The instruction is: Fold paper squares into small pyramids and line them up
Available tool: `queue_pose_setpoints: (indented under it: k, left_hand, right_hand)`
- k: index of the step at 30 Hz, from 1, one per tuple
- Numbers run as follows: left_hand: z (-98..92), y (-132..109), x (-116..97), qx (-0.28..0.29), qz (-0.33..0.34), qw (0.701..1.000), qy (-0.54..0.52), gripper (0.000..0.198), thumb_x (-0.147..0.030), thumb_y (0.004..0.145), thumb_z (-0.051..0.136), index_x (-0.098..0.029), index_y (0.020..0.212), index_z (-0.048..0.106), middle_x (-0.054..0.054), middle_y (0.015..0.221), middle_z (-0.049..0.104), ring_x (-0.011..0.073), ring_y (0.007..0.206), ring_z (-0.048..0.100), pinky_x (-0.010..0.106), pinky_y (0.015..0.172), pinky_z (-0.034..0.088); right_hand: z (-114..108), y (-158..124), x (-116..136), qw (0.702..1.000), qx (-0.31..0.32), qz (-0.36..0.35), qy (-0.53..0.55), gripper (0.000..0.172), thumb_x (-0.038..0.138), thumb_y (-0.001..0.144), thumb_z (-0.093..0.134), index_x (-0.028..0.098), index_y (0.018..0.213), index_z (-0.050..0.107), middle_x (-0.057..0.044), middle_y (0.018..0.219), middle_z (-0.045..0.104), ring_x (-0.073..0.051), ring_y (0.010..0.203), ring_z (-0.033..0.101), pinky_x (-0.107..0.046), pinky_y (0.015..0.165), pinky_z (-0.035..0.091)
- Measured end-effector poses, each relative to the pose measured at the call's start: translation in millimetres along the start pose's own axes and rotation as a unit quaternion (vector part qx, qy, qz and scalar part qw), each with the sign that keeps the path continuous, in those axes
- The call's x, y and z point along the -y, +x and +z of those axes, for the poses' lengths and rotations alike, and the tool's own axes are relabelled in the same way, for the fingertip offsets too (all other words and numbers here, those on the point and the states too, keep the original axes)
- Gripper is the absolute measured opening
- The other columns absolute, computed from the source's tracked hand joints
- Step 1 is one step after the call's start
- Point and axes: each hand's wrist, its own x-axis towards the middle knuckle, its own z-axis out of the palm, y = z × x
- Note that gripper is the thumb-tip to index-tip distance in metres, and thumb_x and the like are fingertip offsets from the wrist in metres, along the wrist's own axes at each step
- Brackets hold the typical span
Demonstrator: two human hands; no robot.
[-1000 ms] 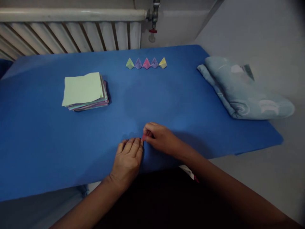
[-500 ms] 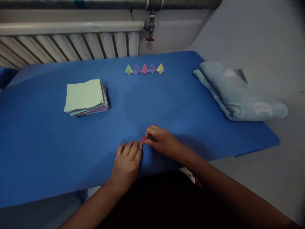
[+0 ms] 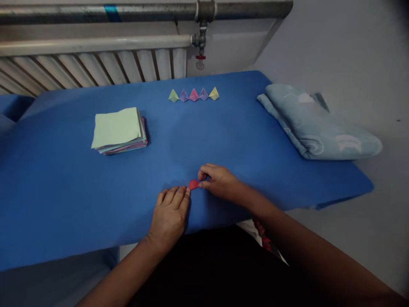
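Note:
A small piece of folded red paper (image 3: 193,184) lies near the front edge of the blue-covered table, between my two hands. At its left end, the fingertips of my left hand (image 3: 169,211) hold it down, the fingers close together and bent toward the table. My right hand (image 3: 219,181) has its thumb at the paper's right end, with the forefinger curled above; the other fingers are tucked in. Farther back stands a row of several small folded paper pieces (image 3: 194,95), in green, purple, pink and yellow.
A stack of coloured paper sheets (image 3: 116,128), pale green on top, lies at the left on the blue table cover (image 3: 64,192). A folded grey-blue blanket (image 3: 316,123) rests at the right by the wall. Behind the table are a radiator (image 3: 105,68) and a pipe with a red-handled valve (image 3: 200,57).
My right hand has shifted slightly right and back, and more of the red paper shows between the hands. My left hand stays almost in place. The view has tilted slightly.

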Motion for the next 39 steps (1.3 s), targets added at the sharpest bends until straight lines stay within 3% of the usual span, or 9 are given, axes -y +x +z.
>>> queue_pose_setpoints:
  k: [10,19,31,35,39]
  left_hand:
    - [0.3,13.8,-12.7,0.013,-0.064,0.998,0.018,0.038,-0.008,0.089,0.041,-0.010,0.123,0.058,0.015,0.114,0.066,0.0266,0.093,0.059,0.042,0.079,0.047]
    - [2.7,10.2,-12.1,0.038,-0.036,0.998,0.042,0.044,-0.006,0.085,0.043,-0.008,0.127,0.057,0.016,0.120,0.065,0.0291,0.103,0.057,0.045,0.086,0.045]
    - [1.9,0.2,-6.3,0.012,-0.015,0.999,0.028,0.040,-0.006,0.087,0.038,-0.006,0.119,0.062,0.018,0.121,0.065,0.0304,0.107,0.058,0.045,0.086,0.046]
    - [0.8,2.5,-7.9,0.026,-0.022,0.999,0.023,0.041,-0.003,0.084,0.039,-0.006,0.118,0.061,0.019,0.121,0.064,0.0314,0.105,0.059,0.047,0.084,0.047]
    - [5.0,-0.6,-6.2,-0.013,-0.063,0.998,-0.028,0.037,-0.006,0.087,0.042,-0.010,0.118,0.061,0.016,0.118,0.066,0.0287,0.102,0.060,0.046,0.084,0.048]
  right_hand:
    - [-3.0,2.7,2.9,1.000,0.018,0.003,0.004,0.012,0.011,0.076,0.066,0.018,0.073,0.057,0.002,0.075,0.056,-0.012,0.072,0.052,-0.023,0.068,0.038]
    - [-3.2,4.4,1.5,1.000,0.019,-0.001,0.005,0.014,0.010,0.075,0.067,0.018,0.071,0.056,0.002,0.074,0.055,-0.011,0.070,0.051,-0.022,0.066,0.038]
    - [-7.2,5.3,2.0,0.999,0.032,0.009,0.040,0.015,0.004,0.074,0.060,0.018,0.071,0.057,0.003,0.073,0.055,-0.010,0.069,0.051,-0.021,0.065,0.037]
    - [-7.5,5.1,2.6,0.999,0.036,-0.003,0.015,0.015,0.004,0.075,0.058,0.018,0.072,0.057,0.003,0.074,0.055,-0.011,0.071,0.051,-0.022,0.067,0.038]
    - [-4.6,-2.4,4.9,1.000,0.015,-0.013,0.002,0.013,0.008,0.077,0.059,0.018,0.085,0.059,0.000,0.083,0.060,-0.013,0.076,0.054,-0.024,0.071,0.041]
